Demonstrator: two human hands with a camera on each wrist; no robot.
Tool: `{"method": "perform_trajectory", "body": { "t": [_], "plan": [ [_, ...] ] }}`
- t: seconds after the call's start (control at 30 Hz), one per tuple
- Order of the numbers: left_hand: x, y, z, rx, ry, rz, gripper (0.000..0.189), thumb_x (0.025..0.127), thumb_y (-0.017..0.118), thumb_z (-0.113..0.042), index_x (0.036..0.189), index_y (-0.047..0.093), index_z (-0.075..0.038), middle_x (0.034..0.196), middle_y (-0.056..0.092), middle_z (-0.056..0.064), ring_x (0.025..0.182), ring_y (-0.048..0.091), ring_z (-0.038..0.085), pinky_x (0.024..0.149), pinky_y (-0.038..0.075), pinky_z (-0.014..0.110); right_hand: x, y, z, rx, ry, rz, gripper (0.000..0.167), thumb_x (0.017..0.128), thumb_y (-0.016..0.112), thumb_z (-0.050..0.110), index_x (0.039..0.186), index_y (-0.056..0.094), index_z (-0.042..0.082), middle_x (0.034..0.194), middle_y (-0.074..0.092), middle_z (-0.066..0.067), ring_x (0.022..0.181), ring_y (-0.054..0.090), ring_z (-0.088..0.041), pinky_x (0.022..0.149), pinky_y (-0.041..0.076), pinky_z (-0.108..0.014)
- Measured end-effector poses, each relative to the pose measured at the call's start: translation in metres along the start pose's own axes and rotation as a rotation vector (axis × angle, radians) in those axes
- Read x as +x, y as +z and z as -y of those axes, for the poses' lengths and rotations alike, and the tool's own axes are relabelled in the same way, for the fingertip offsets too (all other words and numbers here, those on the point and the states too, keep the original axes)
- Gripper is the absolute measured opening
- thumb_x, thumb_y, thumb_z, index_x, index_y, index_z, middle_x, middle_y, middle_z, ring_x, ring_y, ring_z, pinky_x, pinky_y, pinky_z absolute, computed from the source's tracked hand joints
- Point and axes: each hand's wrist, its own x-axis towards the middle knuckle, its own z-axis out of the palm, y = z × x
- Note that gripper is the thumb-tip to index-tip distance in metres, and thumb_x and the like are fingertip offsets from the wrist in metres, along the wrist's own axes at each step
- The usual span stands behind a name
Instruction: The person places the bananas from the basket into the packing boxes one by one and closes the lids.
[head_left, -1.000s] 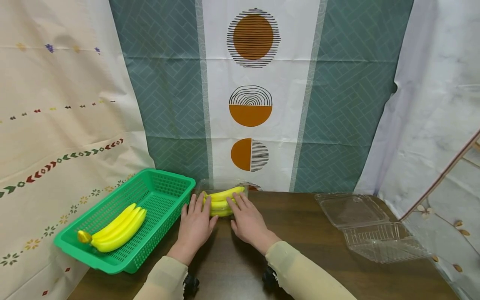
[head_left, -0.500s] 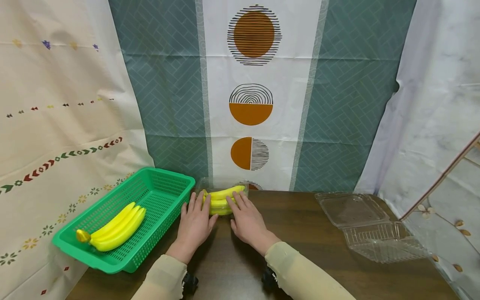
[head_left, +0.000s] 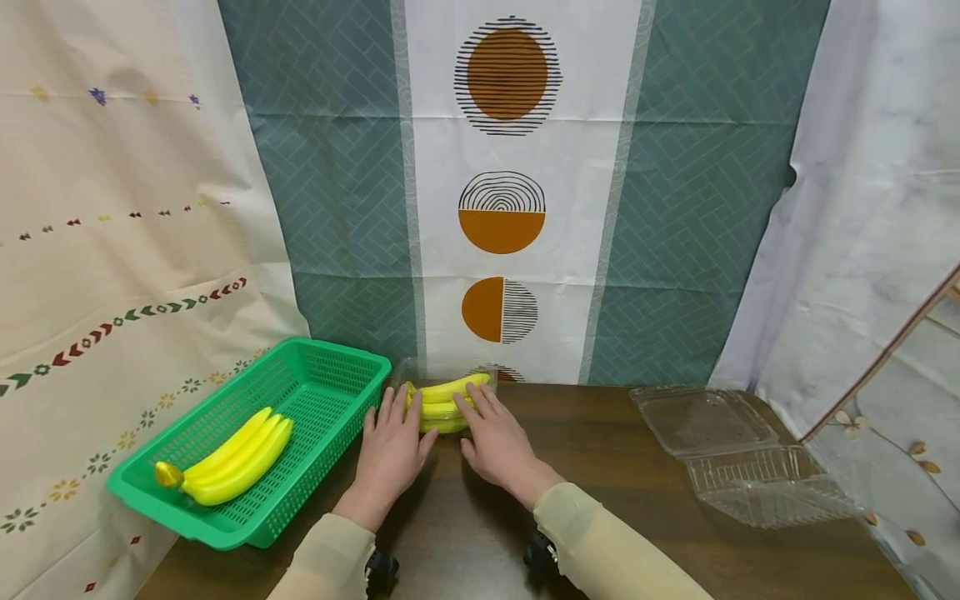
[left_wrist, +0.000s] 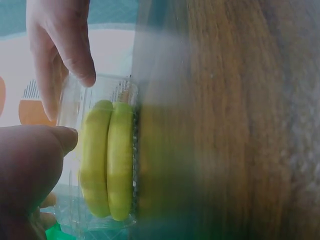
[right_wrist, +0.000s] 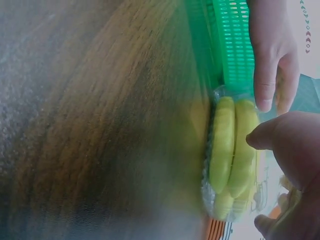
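Near the back of the table, bananas (head_left: 446, 408) lie in a clear plastic clamshell box (head_left: 411, 367). My left hand (head_left: 390, 450) rests on the box's left end with its fingers extended. My right hand (head_left: 501, 440) touches the right end in the same way, fingers fairly straight. Through the box's front wall, the left wrist view shows two bananas (left_wrist: 97, 160) side by side, and the right wrist view shows the same bananas (right_wrist: 224, 145). Both thumbs are near the front rim. The fingers hide parts of the rim, and whether the lid is fastened I cannot tell.
Left of the box stands a green plastic basket (head_left: 330, 450) with a bunch of bananas (head_left: 236, 458) in it. A second clear clamshell box (head_left: 765, 483), unfolded, lies on the right of the brown table (head_left: 600, 500). Curtains hang behind and at both sides.
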Motion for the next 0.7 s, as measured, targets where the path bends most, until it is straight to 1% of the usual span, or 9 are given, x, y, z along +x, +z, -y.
{"method": "perform_trajectory", "body": {
  "t": [0.07,0.3,0.5,0.57,0.7],
  "plan": [
    [-0.001,-0.001,-0.001,-0.003,-0.002,-0.002,0.076,0.103,0.081,-0.041,0.159,0.054,0.002,0.166,0.047,0.029,0.157,0.038,0.052,0.116,0.038,0.077,-0.001,0.0,-0.001,-0.002,-0.002,-0.005,0.074,0.105,0.075,0.024,0.17,0.043,0.01,0.177,0.035,-0.017,0.164,0.03,-0.038,0.128,0.035,-0.052],
    [-0.004,-0.004,-0.005,-0.008,0.004,-0.024,0.075,0.102,0.082,-0.04,0.159,0.055,0.001,0.165,0.047,0.029,0.156,0.039,0.052,0.116,0.038,0.077,-0.009,-0.011,-0.002,0.027,0.006,-0.019,0.075,0.105,0.076,0.024,0.17,0.043,0.01,0.176,0.035,-0.018,0.164,0.029,-0.04,0.129,0.033,-0.054],
    [-0.006,-0.006,-0.011,-0.022,0.0,-0.003,0.074,0.104,0.08,-0.041,0.16,0.054,0.001,0.168,0.044,0.029,0.158,0.035,0.051,0.119,0.035,0.076,-0.018,-0.024,-0.003,0.051,0.014,0.001,0.076,0.105,0.077,0.024,0.17,0.043,0.009,0.176,0.035,-0.02,0.164,0.03,-0.04,0.128,0.034,-0.056],
    [-0.007,-0.007,-0.013,-0.029,0.002,-0.004,0.075,0.104,0.08,-0.041,0.16,0.054,0.001,0.168,0.044,0.03,0.159,0.034,0.051,0.12,0.034,0.076,-0.021,-0.028,-0.004,0.044,0.01,0.007,0.076,0.105,0.077,0.026,0.171,0.042,0.009,0.177,0.034,-0.019,0.164,0.029,-0.04,0.129,0.033,-0.055],
    [-0.007,-0.009,-0.021,-0.048,0.013,-0.02,0.074,0.103,0.081,-0.04,0.159,0.055,0.001,0.167,0.045,0.03,0.16,0.033,0.051,0.121,0.032,0.076,-0.028,-0.035,-0.009,0.025,-0.01,-0.007,0.074,0.105,0.079,0.026,0.169,0.045,0.008,0.176,0.037,-0.019,0.164,0.031,-0.04,0.129,0.033,-0.055]
  ]
}}
